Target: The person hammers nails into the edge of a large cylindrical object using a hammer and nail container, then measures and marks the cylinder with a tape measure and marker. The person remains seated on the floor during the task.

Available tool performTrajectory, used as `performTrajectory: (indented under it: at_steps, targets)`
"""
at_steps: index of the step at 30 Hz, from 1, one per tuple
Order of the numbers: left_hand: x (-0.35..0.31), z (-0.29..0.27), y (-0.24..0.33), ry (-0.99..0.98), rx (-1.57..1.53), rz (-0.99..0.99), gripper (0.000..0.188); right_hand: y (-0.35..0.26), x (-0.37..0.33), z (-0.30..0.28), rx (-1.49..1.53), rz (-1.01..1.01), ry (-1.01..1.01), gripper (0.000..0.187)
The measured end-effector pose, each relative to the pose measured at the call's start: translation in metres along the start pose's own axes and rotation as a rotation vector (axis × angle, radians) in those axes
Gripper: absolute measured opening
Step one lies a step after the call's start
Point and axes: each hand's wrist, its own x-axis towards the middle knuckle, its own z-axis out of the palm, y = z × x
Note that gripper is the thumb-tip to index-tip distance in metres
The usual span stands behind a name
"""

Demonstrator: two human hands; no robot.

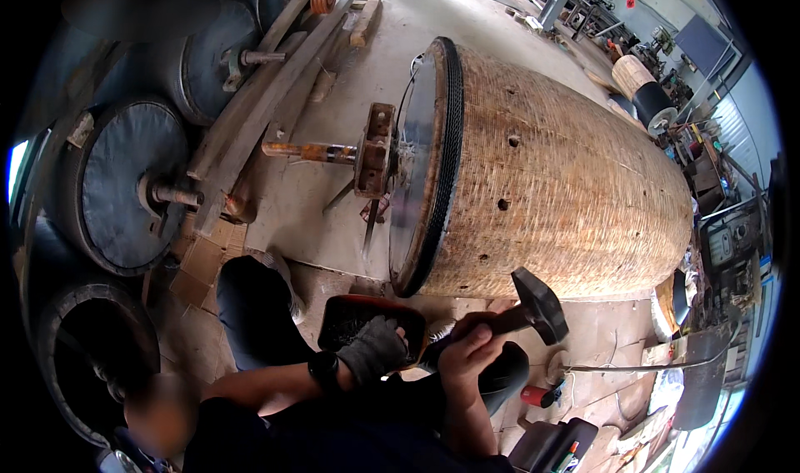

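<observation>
My right hand (pixel 471 352) is bare and closed round the handle of a hammer, its dark metal head (pixel 540 306) raised toward the large roller. A dark grey fingerless-looking glove covers my left hand (pixel 373 350), which reaches into a black tub with an orange-red rim (pixel 340 302). Small dark pieces, too fine to name, lie in the tub. My left fingers are curled together, and what they may hold is hidden. Just ahead lies the large roller (pixel 567 173), covered in tan ribbed material with a few holes. A black textured band (pixel 450 165) rings its left end.
A rusty shaft (pixel 312 152) with a bearing block (pixel 375 150) juts from the roller's left end. Dark drums (pixel 125 185) and long timber beams (pixel 258 115) stand at left. By my right knee are a red can (pixel 537 396) and a black case (pixel 550 446). Cluttered equipment lines the right.
</observation>
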Motion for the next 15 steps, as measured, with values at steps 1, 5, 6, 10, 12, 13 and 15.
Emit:
performTrajectory:
  at_steps: [1,5,6,10,12,13,15]
  targets:
    - [0.000,0.000,0.000,0.010,0.013,0.013,0.033,0.009,0.003,0.004,-0.039,-0.006,-0.009,0.038]
    - [-0.010,-0.007,-0.003,0.077,-0.040,0.047,0.035,0.005,0.007,-0.002,-0.309,0.079,-0.225,0.029]
    - [-0.014,-0.007,-0.001,0.099,-0.089,0.042,0.035,0.004,-0.002,-0.006,-0.163,0.090,-0.158,0.028]
    - [-0.017,-0.005,-0.001,0.165,-0.237,-0.111,0.026,0.020,-0.004,-0.006,-0.069,-0.095,0.029,0.023]
    - [-0.012,-0.016,-0.005,0.125,-0.323,-0.209,0.025,-0.001,0.013,0.004,-0.502,-0.153,-0.128,0.022]
    - [-0.010,-0.030,-0.008,0.237,-0.341,-0.189,0.025,0.004,0.015,0.010,-0.611,-0.071,-0.205,0.019]
    - [0.003,-0.069,-0.025,0.484,-0.378,-0.148,0.025,0.006,0.002,-0.003,-0.510,0.010,-0.244,0.018]
